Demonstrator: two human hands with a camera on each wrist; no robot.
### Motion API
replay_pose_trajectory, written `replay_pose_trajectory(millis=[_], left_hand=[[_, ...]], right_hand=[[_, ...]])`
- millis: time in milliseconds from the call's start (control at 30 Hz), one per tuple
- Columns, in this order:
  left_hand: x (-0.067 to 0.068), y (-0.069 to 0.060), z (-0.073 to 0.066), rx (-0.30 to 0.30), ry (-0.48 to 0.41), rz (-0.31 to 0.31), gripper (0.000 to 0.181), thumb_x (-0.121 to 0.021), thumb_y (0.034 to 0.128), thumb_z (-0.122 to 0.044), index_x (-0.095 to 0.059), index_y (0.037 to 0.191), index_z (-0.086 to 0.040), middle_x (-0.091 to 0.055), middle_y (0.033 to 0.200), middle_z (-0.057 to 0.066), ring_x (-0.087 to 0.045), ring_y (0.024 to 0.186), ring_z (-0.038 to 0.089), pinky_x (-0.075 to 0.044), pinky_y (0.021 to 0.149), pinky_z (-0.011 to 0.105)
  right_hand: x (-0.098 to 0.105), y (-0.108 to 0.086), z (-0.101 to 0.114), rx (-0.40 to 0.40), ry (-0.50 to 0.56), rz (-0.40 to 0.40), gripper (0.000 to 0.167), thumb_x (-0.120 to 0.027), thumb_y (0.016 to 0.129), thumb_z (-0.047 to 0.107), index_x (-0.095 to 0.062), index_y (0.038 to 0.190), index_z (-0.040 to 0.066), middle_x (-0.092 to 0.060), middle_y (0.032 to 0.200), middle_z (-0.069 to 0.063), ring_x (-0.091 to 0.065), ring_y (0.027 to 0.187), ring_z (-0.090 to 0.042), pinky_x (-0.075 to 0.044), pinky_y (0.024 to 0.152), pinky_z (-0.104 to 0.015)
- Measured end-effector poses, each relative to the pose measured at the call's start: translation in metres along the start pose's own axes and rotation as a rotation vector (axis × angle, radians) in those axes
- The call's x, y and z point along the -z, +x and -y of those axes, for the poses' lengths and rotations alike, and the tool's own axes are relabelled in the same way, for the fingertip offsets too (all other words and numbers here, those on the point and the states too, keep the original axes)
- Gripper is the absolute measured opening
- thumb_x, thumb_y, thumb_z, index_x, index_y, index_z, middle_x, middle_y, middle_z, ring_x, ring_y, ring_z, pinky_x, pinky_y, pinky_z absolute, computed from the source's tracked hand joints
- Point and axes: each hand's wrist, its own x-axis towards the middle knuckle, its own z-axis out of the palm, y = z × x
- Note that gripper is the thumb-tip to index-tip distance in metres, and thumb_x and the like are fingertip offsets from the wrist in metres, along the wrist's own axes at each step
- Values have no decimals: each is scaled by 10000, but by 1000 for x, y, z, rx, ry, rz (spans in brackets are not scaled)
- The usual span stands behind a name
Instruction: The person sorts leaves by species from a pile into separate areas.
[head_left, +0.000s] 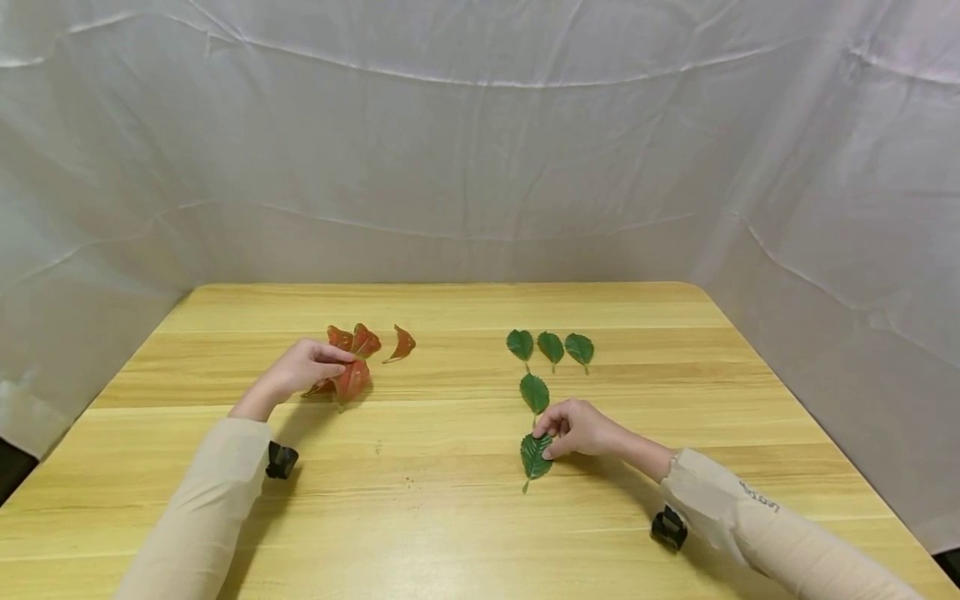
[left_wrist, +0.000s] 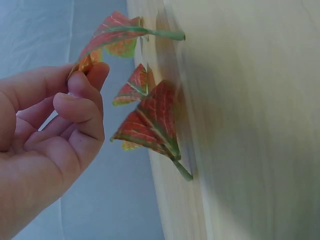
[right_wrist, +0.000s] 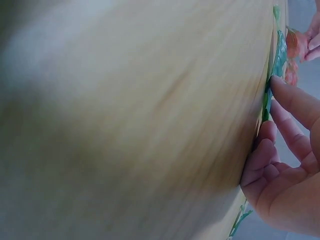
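Observation:
My left hand pinches a red leaf by its tip, its green stem pointing away from the fingers in the left wrist view. Another red leaf lies partly behind that hand. Beyond it are two red leaves side by side, with a curled red one to their right. My right hand has thumb and fingertips on the upper and right edges of a green leaf lying on the table. A second green leaf sits just above that one.
At the back right, a row of three green leaves tops the column. Pale cloth hangs behind and beside the wooden table. Each wrist carries a black device. Small dark specks dot the wood between the hands.

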Motion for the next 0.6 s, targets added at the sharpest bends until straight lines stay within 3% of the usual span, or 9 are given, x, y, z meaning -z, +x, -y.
replay_pose_trajectory(millis=[100,267,600], left_hand=[[1,1,-1,3,1,15,287,-509,890,-21,-552,1142,109,-573,1083,242,-396,568,151,-372,529,316],[0,7,-1,11,15,38,274,-507,890,-17,-561,1122,117,-625,916,157,-375,513,132,-377,507,293],[-5,16,2,27,66,72,240,-497,890,-14,-580,1072,119,-613,816,89,-459,569,147,-439,529,293]], right_hand=[[0,0,-1,-4,-10,-3,198,-741,682,5,-658,859,-22,-559,780,-37,-445,646,-105,-399,547,-200],[-1,1,-3,-3,-15,-5,190,-740,684,6,-659,855,-16,-558,778,-33,-446,644,-98,-401,547,-201],[-2,1,-3,-13,-10,-9,199,-736,680,-8,-655,862,-19,-546,771,-26,-435,632,-106,-395,539,-198]])
